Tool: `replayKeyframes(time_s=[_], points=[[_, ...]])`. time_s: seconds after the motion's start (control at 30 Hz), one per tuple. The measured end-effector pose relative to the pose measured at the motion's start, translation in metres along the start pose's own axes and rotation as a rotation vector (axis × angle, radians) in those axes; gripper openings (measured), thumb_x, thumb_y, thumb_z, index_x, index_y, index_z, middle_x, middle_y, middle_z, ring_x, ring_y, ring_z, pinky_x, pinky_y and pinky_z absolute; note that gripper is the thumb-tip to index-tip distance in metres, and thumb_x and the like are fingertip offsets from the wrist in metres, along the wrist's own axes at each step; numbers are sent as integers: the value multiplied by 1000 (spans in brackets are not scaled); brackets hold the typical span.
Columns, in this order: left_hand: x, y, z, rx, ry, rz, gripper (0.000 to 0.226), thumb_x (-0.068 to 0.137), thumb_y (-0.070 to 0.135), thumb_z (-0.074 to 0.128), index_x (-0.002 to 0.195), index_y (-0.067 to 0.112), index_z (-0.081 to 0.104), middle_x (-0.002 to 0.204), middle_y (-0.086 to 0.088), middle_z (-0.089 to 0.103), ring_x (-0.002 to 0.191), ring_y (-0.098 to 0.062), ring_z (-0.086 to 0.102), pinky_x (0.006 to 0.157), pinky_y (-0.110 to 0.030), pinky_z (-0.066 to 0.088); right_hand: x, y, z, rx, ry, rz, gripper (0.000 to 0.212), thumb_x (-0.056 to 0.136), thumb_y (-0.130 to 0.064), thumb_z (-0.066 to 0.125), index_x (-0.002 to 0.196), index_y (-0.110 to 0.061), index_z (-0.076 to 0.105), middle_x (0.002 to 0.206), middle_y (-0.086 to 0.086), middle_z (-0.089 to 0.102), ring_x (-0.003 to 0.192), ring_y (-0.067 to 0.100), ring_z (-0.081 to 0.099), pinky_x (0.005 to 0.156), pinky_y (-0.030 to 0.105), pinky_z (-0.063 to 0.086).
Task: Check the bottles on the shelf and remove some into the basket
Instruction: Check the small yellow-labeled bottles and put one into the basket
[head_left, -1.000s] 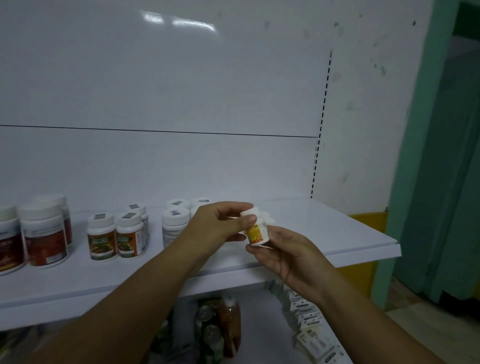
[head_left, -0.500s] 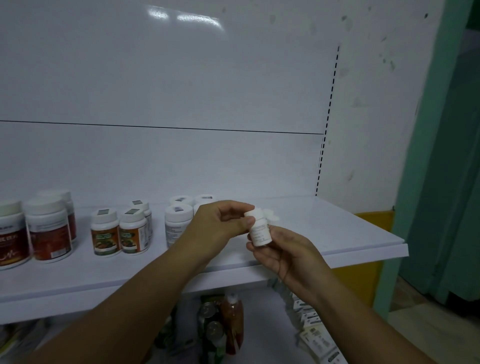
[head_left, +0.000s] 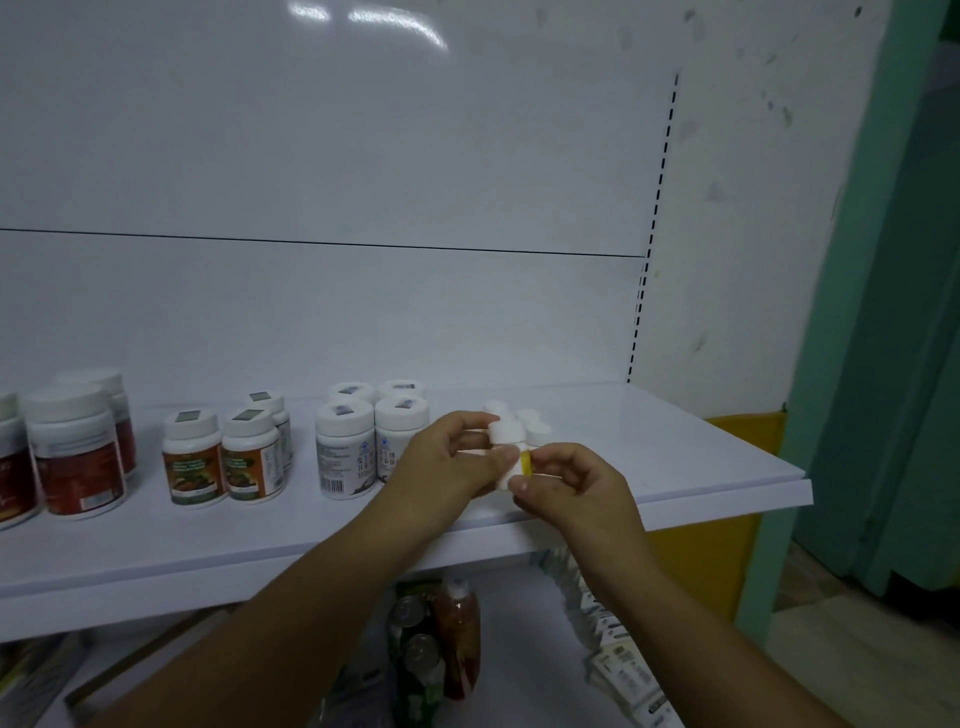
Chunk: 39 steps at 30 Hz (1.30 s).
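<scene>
Both hands hold one small white bottle (head_left: 508, 447) with a white cap and a yellow label, upright above the front of the white shelf (head_left: 675, 467). My left hand (head_left: 447, 462) grips it from the left, thumb across its body. My right hand (head_left: 571, 483) pinches it from the right at the label. Behind it, a few more small white-capped bottles (head_left: 530, 421) stand on the shelf. No basket is in view.
Left along the shelf stand grey-labelled bottles (head_left: 345, 447), orange-and-green-labelled bottles (head_left: 223, 457) and larger red-labelled jars (head_left: 72, 452). Below the shelf are cans and a red bottle (head_left: 457, 634) and a row of small boxes (head_left: 618, 654). A yellow box (head_left: 727, 545) sits at the right.
The bottle has been turned in my hands, so the yellow label now faces right. My right hand shifted from cradling it below to pinching its side.
</scene>
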<state>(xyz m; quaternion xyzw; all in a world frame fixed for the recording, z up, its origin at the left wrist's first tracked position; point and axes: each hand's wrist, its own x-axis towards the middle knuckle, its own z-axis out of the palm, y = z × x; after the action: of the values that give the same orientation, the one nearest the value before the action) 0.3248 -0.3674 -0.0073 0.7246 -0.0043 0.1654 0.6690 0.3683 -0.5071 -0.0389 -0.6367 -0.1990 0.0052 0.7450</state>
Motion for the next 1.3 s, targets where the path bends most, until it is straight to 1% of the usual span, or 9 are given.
replayKeyframes(time_s=[0.07, 0.23, 0.4, 0.47, 0.6, 0.73, 0.97, 1.1, 1.3], points=[[1, -5, 3, 79, -20, -6, 41, 80, 9, 69, 117, 22, 57, 101, -4, 65, 93, -21, 67, 83, -34, 57, 0, 3, 0, -56, 3, -62, 25, 72, -1, 77, 88, -13, 63, 89, 6, 70, 75, 10, 68, 72, 22, 57], [10, -20, 2, 123, 16, 3, 43, 79, 7, 70, 119, 18, 58, 109, -2, 69, 94, -14, 67, 88, -31, 54, 4, 11, -7, -313, -25, -145, 28, 74, -12, 78, 93, -25, 62, 92, -9, 67, 85, 2, 63, 74, 13, 52], [31, -29, 5, 307, 153, 31, 41, 81, 12, 69, 120, 17, 58, 109, 2, 65, 95, -12, 63, 79, -18, 47, 34, 18, -32, -350, 205, -244, 13, 85, -9, 65, 96, -16, 65, 96, -5, 66, 90, 5, 61, 77, 18, 49], [40, -32, 8, 376, 154, 29, 41, 82, 11, 68, 121, 15, 57, 111, 1, 64, 92, -10, 61, 76, -15, 45, 55, 22, -42, -394, 231, -184, 12, 87, -11, 62, 98, -16, 64, 96, -5, 64, 90, 7, 59, 84, 25, 51], [53, -40, 17, 552, 141, 8, 40, 84, 14, 64, 123, 20, 53, 120, 0, 63, 100, -13, 60, 92, -31, 48, 95, 31, -49, -390, 158, -14, 11, 88, -16, 62, 98, -14, 65, 96, -2, 64, 95, 22, 62, 93, 41, 52], [56, -47, 22, 612, 157, -2, 44, 86, 17, 62, 127, 24, 45, 123, 1, 61, 107, -15, 59, 96, -35, 48, 123, 31, -38, -318, 84, 80, 16, 88, -27, 61, 97, -14, 67, 100, 1, 67, 100, 22, 61, 93, 38, 50], [61, -53, 23, 575, 203, 7, 48, 83, 26, 67, 125, 25, 43, 123, 4, 58, 102, -10, 55, 96, -30, 47, 136, 37, -25, -265, -74, 131, 20, 87, -23, 63, 105, -17, 68, 106, -2, 68, 99, 15, 63, 92, 33, 50], [61, -53, 26, 500, 243, 7, 52, 83, 29, 66, 128, 25, 39, 127, 4, 54, 106, -12, 53, 100, -35, 46, 138, 41, -28, -238, -61, 128, 15, 90, -20, 58, 98, -18, 71, 103, -1, 71, 96, 18, 65, 90, 34, 52], [58, -53, 26, 547, 235, 93, 41, 87, 27, 59, 122, 30, 38, 109, 15, 47, 99, -4, 48, 95, -24, 46, 138, 42, -28, -251, -28, 114, 12, 88, -21, 62, 93, -14, 71, 96, 4, 71, 92, 23, 65, 85, 35, 55]])
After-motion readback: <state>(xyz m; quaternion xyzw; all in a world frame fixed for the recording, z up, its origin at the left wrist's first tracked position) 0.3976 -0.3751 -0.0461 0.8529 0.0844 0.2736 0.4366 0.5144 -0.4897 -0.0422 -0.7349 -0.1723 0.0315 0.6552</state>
